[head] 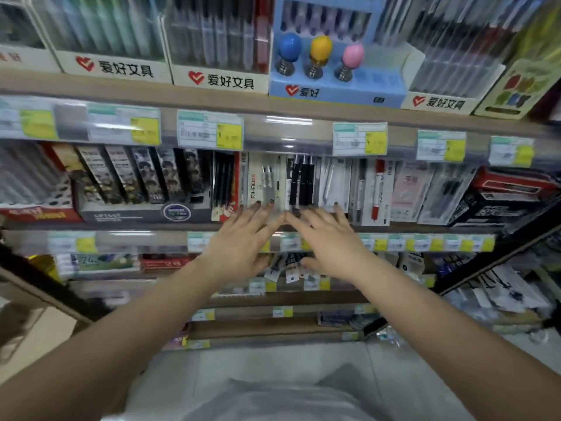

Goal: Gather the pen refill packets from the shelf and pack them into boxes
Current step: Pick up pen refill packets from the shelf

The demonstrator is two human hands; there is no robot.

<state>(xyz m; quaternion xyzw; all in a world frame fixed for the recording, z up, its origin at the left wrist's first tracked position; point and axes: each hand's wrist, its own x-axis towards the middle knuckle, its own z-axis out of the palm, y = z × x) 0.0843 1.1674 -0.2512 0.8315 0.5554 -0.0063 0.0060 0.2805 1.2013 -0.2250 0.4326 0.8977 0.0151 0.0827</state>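
Two bare hands reach side by side into the middle tier of a stationery shelf, fingers spread and nearly straight, grasping nothing. The left hand has its dark-nailed fingertips at the foot of a white pen packet, and the right hand has its fingertips at the foot of the clear packets just beside it; the index fingers of the two hands nearly meet below a packet of black pens. Whether the fingertips actually touch the packets cannot be told through the motion blur.

The packets stand upright in a row on that tier, between a red-edged pack of dark pens on the left and a packet with a red-capped marker on the right. Farther left stands a display box of printed pens. Price labels with yellow patches line the shelf edge above.

On the tier above sit white display boxes with a red heart logo, and a blue display stand carrying three egg-shaped items in blue, yellow and pink. Below the hands, more hanging packets and labelled shelf edges show, heavily blurred. A pale garment fills the bottom of the view
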